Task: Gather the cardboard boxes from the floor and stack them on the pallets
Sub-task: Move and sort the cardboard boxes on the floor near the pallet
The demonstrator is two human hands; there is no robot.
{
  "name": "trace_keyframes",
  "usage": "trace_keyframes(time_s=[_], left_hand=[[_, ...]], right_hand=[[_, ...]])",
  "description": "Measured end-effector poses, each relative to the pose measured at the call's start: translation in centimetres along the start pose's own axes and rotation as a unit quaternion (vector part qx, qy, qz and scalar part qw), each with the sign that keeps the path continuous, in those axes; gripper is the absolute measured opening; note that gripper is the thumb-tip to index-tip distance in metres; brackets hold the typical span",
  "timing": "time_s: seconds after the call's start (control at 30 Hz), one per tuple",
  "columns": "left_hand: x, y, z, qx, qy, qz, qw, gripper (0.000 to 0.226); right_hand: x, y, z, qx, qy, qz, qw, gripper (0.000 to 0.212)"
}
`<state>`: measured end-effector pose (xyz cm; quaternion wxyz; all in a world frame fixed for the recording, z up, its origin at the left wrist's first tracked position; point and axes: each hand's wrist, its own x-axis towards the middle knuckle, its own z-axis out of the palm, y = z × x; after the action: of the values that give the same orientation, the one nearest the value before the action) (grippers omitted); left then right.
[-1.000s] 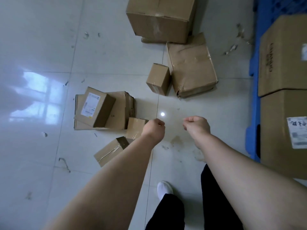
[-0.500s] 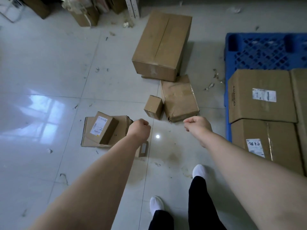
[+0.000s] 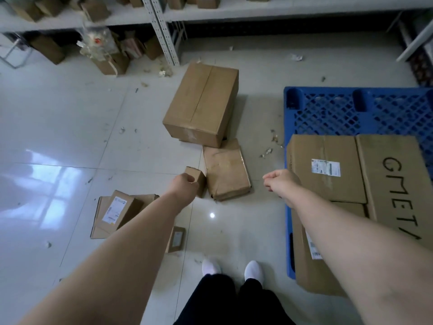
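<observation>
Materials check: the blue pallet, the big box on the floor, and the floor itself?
Blue pallet: looks like moulded plastic, matte, from the uniform colour and open lattice grid. Big box: brown corrugated cardboard by the look, matte, with a taped centre seam. Floor: probably glazed tile, glossy; it mirrors window light and shows grout lines.

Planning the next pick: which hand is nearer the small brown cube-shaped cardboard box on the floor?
Left. The left hand overlaps the small cardboard box in view; the right hand hangs farther right, beyond the crumpled cardboard box, by the blue plastic pallet.
</observation>
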<state>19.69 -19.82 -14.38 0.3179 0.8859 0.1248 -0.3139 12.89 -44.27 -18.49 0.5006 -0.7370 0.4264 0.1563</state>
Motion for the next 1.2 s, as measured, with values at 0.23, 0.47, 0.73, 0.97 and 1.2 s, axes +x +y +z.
trace_keyframes(time_s=[0.23,0.47,0.73,0.97,1.2], left_hand=[[6.1,4.8,-2.6,-0.049,0.001,0.0,0.999,0.035],[16.5,8.6,-7.3,-0.088,-0.025,-0.028,0.995,0.039],[27.8,11.5,-11.9,-0.061,-0.03,-0.079,0.995,0.04],[34.9,14.5,-12.5,-0.101,-0.008,-0.119,0.988,0.04],[43.6,17.6,-10.4,-0.102,0.028,-0.196,0.975,0.039]], right_hand=[[5.3,-5.6,0.9,0.01,0.012,-0.016,1.0,0.021],[12.8,-15.4,5.2,0.009,0.003,0.002,1.0,0.025],[20.8,-22.8,7.8,0.027,-0.006,0.046,0.999,0.02],[29.8,-27.3,10.0,0.013,-0.027,0.068,0.997,0.021],[40.6,-30.9,10.9,-0.028,-0.106,0.071,0.991,0.024]])
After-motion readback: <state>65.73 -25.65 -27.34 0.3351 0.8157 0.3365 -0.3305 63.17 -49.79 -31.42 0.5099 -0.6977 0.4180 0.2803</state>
